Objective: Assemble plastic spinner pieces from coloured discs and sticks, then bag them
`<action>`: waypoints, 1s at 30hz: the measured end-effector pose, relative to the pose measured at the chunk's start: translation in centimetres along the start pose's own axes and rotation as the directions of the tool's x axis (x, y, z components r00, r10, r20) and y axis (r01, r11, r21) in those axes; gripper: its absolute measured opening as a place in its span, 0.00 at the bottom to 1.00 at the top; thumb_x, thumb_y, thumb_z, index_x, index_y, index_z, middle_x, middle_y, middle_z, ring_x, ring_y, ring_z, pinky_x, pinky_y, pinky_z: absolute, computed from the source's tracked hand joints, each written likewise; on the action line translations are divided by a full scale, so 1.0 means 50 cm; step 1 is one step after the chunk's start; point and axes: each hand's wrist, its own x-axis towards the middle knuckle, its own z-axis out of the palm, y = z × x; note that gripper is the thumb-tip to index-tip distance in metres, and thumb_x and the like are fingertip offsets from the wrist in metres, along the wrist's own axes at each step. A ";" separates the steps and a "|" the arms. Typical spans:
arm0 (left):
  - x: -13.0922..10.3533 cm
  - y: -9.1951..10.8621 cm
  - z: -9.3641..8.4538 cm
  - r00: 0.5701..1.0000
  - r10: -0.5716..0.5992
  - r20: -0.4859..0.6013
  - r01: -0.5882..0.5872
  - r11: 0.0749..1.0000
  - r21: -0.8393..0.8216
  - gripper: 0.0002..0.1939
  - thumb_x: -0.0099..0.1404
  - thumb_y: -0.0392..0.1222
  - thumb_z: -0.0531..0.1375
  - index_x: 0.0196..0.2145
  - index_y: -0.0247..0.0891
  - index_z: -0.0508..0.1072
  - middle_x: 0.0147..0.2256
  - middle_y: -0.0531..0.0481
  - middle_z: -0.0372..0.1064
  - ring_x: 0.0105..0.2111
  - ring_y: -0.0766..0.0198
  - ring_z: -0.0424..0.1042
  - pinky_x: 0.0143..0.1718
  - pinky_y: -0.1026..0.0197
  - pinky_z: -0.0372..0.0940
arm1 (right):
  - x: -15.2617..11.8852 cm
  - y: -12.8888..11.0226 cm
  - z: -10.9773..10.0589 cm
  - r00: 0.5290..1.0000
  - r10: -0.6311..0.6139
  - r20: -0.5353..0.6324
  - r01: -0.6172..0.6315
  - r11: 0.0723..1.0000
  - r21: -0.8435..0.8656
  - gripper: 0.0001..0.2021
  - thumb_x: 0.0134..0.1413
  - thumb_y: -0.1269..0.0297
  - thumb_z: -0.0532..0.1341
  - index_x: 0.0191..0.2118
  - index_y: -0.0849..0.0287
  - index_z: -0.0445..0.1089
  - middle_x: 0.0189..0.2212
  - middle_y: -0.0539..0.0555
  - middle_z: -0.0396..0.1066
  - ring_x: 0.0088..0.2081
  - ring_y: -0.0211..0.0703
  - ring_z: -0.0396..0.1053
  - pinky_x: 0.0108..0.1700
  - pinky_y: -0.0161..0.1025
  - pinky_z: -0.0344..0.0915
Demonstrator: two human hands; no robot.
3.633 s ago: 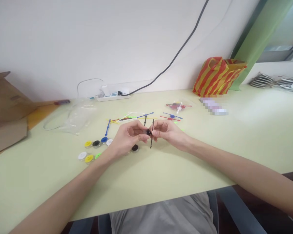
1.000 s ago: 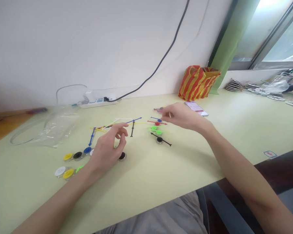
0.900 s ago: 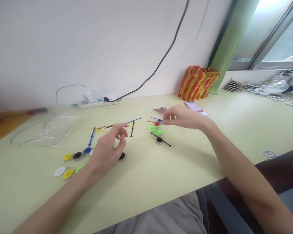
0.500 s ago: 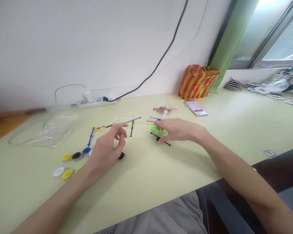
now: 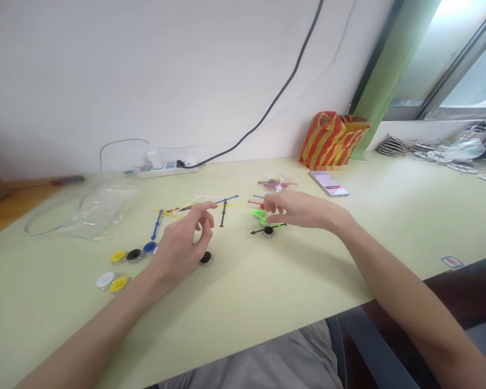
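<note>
From my end I can make out a white power strip (image 5: 168, 170) lying along the foot of the wall (image 5: 146, 65), with a thick black cable (image 5: 281, 92) rising from it to the upper right. Left of it I see a crumpled clear plastic bag (image 5: 101, 208). Across the table, a red-and-yellow striped bag (image 5: 328, 141) stands upright before a green curtain (image 5: 400, 73), a phone (image 5: 331, 185) just in front. Further right I find striped discs (image 5: 391, 146), partly stacked, below a window (image 5: 473, 81).

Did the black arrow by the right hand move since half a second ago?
Yes, the black arrow turned: its right end swung toward the phone.
</note>
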 end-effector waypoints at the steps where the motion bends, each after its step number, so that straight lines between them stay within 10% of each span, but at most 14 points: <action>1: 0.001 -0.003 -0.001 1.000 0.007 -0.006 -0.007 1.000 -0.001 0.19 0.70 0.36 0.53 0.57 0.47 0.64 0.36 0.55 0.71 0.33 0.66 0.70 0.33 0.64 0.62 | 0.003 -0.002 0.002 0.998 -0.013 -0.061 0.012 1.000 -0.011 0.07 0.65 0.57 0.59 0.41 0.55 0.68 0.38 0.53 0.74 0.35 0.44 0.68 0.33 0.38 0.54; 6: 0.011 -0.023 -0.005 0.999 -0.002 -0.038 0.002 1.000 -0.005 0.19 0.68 0.35 0.53 0.56 0.46 0.64 0.35 0.55 0.71 0.32 0.66 0.70 0.35 0.63 0.63 | 0.028 -0.047 0.063 0.949 -0.191 -0.251 0.194 0.981 -0.015 0.07 0.69 0.67 0.55 0.46 0.58 0.71 0.45 0.57 0.74 0.42 0.45 0.71 0.39 0.40 0.61; 14: 0.021 -0.037 -0.017 0.991 -0.067 -0.112 0.059 0.996 -0.072 0.16 0.69 0.36 0.52 0.54 0.44 0.65 0.34 0.55 0.70 0.31 0.65 0.70 0.37 0.62 0.64 | 0.043 -0.176 0.184 0.874 -0.463 -0.148 0.456 0.886 -0.082 0.15 0.72 0.58 0.55 0.55 0.58 0.72 0.42 0.58 0.72 0.42 0.48 0.70 0.41 0.42 0.64; 22: 0.021 -0.023 -0.014 0.991 -0.101 -0.082 0.076 0.961 -0.265 0.13 0.70 0.40 0.53 0.51 0.41 0.68 0.33 0.52 0.71 0.33 0.63 0.71 0.37 0.60 0.67 | 0.047 -0.149 0.183 0.876 -0.448 -0.178 0.460 0.887 0.034 0.07 0.67 0.62 0.60 0.43 0.57 0.74 0.38 0.55 0.72 0.38 0.44 0.70 0.37 0.39 0.62; 30: 0.022 0.015 -0.009 0.950 -0.188 0.250 0.312 0.501 -0.808 0.20 0.70 0.54 0.60 0.52 0.39 0.76 0.50 0.41 0.76 0.49 0.50 0.77 0.44 0.51 0.74 | 0.073 -0.153 0.130 0.794 -0.287 -0.536 0.410 0.903 0.124 0.08 0.67 0.68 0.59 0.48 0.55 0.73 0.40 0.54 0.74 0.39 0.42 0.70 0.43 0.37 0.63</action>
